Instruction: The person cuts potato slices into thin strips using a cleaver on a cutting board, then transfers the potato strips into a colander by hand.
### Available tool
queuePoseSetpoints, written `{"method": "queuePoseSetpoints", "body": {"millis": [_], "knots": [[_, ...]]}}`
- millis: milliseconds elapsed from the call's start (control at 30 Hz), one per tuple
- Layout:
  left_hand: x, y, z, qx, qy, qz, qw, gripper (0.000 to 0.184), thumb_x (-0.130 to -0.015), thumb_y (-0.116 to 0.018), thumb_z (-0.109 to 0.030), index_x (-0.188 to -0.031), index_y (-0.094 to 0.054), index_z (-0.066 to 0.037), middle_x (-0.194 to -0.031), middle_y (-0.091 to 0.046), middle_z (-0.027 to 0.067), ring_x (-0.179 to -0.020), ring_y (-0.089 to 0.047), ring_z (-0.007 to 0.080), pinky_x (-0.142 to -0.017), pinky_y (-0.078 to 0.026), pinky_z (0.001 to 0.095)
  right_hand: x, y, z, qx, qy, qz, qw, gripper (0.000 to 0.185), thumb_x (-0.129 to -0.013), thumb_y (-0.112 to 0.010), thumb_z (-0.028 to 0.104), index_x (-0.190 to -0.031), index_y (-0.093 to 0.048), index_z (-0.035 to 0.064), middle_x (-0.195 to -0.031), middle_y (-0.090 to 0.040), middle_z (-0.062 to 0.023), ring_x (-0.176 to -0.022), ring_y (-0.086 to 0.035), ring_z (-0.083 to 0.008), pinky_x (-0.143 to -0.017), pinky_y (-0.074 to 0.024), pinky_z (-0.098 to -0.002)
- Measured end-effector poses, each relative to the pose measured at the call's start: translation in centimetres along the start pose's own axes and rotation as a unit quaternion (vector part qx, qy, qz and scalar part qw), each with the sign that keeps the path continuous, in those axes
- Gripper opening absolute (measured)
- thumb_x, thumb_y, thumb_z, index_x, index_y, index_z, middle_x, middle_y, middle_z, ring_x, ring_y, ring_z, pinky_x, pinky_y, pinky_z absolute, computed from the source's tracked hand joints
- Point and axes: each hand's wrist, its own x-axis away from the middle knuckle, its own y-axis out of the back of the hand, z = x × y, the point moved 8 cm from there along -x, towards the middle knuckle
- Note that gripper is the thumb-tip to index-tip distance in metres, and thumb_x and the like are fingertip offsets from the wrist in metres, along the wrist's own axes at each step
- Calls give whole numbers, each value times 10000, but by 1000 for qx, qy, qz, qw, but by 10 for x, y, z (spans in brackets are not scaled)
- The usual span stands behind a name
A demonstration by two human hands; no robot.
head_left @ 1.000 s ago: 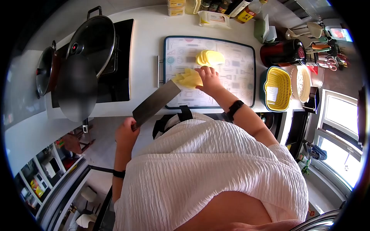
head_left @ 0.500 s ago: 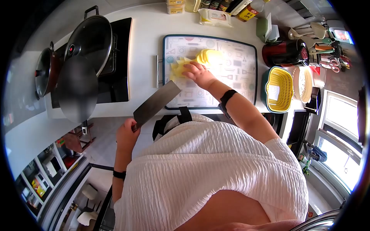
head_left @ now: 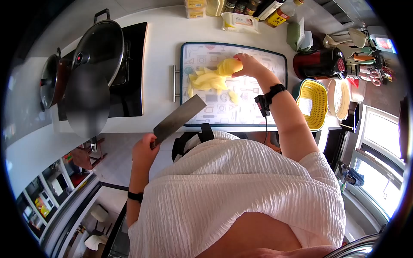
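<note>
We see bright daylight in the window point(head_left: 382, 125) at right, grey floor point(head_left: 117, 160), and white-framed shelves point(head_left: 48, 194) at lower left.

Pale yellow slices point(head_left: 211, 80) before you, white board point(head_left: 223, 114) printed with grey motifs and edged dark blue, your knife point(head_left: 180, 117) grey, your shirt point(head_left: 232, 193) white, yellow basket point(head_left: 319, 99) right

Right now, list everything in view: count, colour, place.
Patterned rectangular board: one, white with blue rim, on counter
Thin slices: several, yellow, on board
Metal cleaver: one, grey, in left hand
Lidded pans: two, dark and brown, left
Flat stove: one, black, left
Plastic basket: one, yellow, right
Glossy appliance: one, red and black, right
Soft packet: one, white, behind board
Bottles: several, mixed, behind board
Utensils: several, mixed, far right
Left hand: one, bare, gripping cleaver
Right hand: one, bare, touching slices
</note>
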Motion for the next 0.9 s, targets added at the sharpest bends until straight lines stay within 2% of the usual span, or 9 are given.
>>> {"method": "queuePoseSetpoints", "body": {"millis": [33, 167, 233, 333, 433, 600, 733, 900], "knots": [[0, 0, -4, -1, 4, 12, 1000, 289, -761, -748, -133, -998, -584, -109, -813, -665, 97, -750, -652, 325, -648, -504, 425, -1, -6, -1, -9, -5, 37, 999, 907, -563, -881, 461, -1330, -530, 129, -1330, -539, -142, -1226, -495, -368, -1019, -440, -437], [-9, 3, -29, -2, -5, 42, 999, 234, -802, -711, -150, -1009, -607, -118, -833, -672, 91, -774, -649, 320, -672, -507, 408, -1, -17, 13, 98, 12, 26, 995, 847, -534, -896, 429, -1243, -584, 88, -1231, -572, -145, -1115, -576, -349, -959, -484, -423], [-20, 1, -44, 1, -41, 68, 997, 220, -831, -683, -159, -1041, -627, -131, -843, -675, 96, -786, -646, 321, -684, -507, 407, 5, -16, 18, 57, 21, -8, 998, 828, -531, -899, 405, -1232, -586, 94, -1220, -573, -139, -1108, -581, -350, -951, -488, -413], [-42, -12, -78, -56, -156, 117, 979, 258, -846, -671, -144, -1103, -662, -118, -872, -665, 110, -794, -638, 307, -691, -502, 396, 20, -14, 29, -1, 28, -42, 999, 797, -553, -896, 346, -1233, -575, 84, -1188, -586, -152, -1113, -576, -349, -942, -486, -392], [-62, -26, -103, -13, -238, 113, 964, 240, -870, -631, -190, -1106, -674, -179, -856, -676, 121, -801, -643, 328, -696, -507, 428, 22, -20, 23, -65, -4, -24, 998, 751, -568, -893, 347, -1212, -589, 109, -1171, -629, -142, -1087, -607, -337, -935, -495, -398], [-95, -65, -125, -51, -259, 199, 944, 242, -872, -628, -228, -1104, -677, -181, -885, -690, 123, -815, -653, 323, -717, -521, 417, 23, -28, 0, -118, -53, -12, 992, 785, -628, -856, 391, -1300, -554, 121, -1179, -655, -161, -1091, -617, -334, -939, -490, -390], [-114, -81, -127, -51, -246, 231, 940, 283, -881, -629, -234, -1149, -666, -154, -971, -699, 126, -859, -654, 327, -746, -524, 399, 32, -27, -31, -156, -83, -55, 983, 769, -681, -807, 430, -1336, -539, 128, -1163, -665, -165, -1081, -624, -336, -932, -493, -395], [-135, -75, -124, -51, -254, 175, 950, 257, -906, -613, -251, -1148, -655, -176, -945, -702, 122, -836, -662, 333, -732, -535, 403, 63, -1, -79, -124, -135, -69, 981, 736, -706, -787, 434, -1327, -550, 119, -1129, -677, -179, -1059, -638, -340, -924, -496, -399]]}}
